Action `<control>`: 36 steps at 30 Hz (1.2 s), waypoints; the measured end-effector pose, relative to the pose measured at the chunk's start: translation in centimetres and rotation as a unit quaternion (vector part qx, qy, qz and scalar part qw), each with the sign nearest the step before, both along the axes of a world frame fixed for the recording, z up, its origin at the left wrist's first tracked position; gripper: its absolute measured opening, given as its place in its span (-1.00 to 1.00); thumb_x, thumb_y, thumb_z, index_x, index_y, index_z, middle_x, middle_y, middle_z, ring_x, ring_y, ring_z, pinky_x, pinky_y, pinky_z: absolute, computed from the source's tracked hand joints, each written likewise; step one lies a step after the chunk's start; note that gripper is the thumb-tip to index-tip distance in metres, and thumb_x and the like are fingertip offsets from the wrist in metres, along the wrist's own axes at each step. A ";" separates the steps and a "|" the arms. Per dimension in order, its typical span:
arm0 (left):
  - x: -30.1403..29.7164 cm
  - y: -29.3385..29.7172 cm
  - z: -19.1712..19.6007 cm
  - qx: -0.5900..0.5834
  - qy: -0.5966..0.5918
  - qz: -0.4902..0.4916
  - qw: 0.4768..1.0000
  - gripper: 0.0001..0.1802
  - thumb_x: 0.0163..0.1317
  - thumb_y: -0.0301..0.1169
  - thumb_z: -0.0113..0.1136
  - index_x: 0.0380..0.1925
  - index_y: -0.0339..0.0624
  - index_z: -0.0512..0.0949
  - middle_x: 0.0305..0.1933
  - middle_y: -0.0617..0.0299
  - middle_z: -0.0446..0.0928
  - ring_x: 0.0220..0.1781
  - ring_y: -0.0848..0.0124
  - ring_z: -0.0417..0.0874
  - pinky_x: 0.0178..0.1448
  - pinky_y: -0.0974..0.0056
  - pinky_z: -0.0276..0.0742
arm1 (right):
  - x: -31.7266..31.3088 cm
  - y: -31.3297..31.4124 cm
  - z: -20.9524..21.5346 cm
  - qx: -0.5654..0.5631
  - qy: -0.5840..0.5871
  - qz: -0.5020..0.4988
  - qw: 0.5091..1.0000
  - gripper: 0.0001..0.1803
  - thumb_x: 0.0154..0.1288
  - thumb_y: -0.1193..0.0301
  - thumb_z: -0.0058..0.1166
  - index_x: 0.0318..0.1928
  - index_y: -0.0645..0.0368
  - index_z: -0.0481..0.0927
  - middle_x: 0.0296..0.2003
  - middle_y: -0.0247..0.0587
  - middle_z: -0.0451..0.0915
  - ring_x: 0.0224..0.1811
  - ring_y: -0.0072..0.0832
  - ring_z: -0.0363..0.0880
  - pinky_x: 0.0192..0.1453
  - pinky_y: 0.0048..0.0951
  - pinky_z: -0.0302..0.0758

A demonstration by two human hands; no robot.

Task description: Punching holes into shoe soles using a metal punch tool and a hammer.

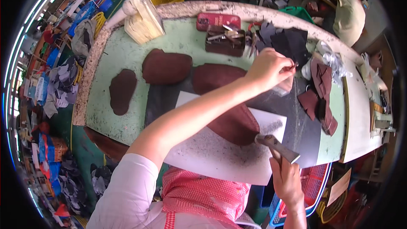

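My right hand (288, 182) grips a hammer (277, 147) by its handle, the metal head over the rounded end of a dark brown leather piece (235, 125). That piece lies on a white board (190, 152); my left forearm crosses above and hides part of it. My left hand (271, 70) is stretched to the far right, thumb and fingers pinched together. A small dark tip shows at its fingertips, too small to name. Just under this hand is a brownish block (285, 85). Beyond the forearm lies another brown leather piece (216, 76).
More brown pieces (166, 66) lie left. A tin of metal tools (224, 40), a red case (218, 21) and black scraps (288, 38) stand at the back. Brown straps (322, 89) lie right, a yellowish container (144, 17) far left. Another person (349, 15) sits beyond.
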State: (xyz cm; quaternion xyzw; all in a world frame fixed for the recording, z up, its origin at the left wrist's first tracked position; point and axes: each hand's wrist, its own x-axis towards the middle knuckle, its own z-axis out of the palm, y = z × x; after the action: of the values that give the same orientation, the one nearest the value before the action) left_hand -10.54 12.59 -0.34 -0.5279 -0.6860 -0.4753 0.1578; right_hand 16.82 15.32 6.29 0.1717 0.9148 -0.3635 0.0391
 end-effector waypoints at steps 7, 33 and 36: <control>1.7 -4.8 2.7 -0.081 -0.449 -0.196 0.868 -0.82 0.35 -0.45 0.13 -0.12 -0.28 0.58 -0.23 0.16 0.66 -0.23 0.45 0.70 -0.17 0.43 0.63 | 1.3 3.1 -1.1 -0.076 -0.040 -0.025 0.996 -0.75 0.30 0.50 0.09 -0.05 0.36 0.54 -0.45 0.06 0.57 -0.48 -0.22 0.56 -0.32 -0.29 0.46; 10.3 -12.0 -0.4 -0.152 -0.517 -0.179 0.823 -0.86 0.21 -0.62 0.24 -0.22 -0.34 0.57 -0.24 0.25 0.64 -0.13 0.56 0.65 0.04 0.43 0.61 | 4.1 2.9 1.3 -0.127 0.241 -0.173 0.947 -0.36 0.46 0.30 -0.07 0.32 0.43 0.01 -0.58 -0.30 0.38 -0.76 -0.80 0.18 -0.66 -0.81 0.02; 10.8 -12.0 -0.5 -0.141 -0.527 -0.166 0.822 -0.88 0.21 -0.61 0.23 -0.24 -0.35 0.58 -0.25 0.25 0.65 -0.14 0.56 0.66 0.02 0.44 0.62 | 3.2 3.0 2.3 -0.171 0.260 -0.113 0.944 -0.32 0.44 0.25 0.00 0.31 0.45 0.04 -0.61 -0.28 0.37 -0.78 -0.79 0.19 -0.68 -0.83 0.02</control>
State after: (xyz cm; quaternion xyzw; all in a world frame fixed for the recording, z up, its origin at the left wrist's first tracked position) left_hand 0.26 0.60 -0.89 -0.3192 -0.6263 -0.5981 -0.3848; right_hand 20.03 18.33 8.63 0.1639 0.7922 -0.5481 -0.2125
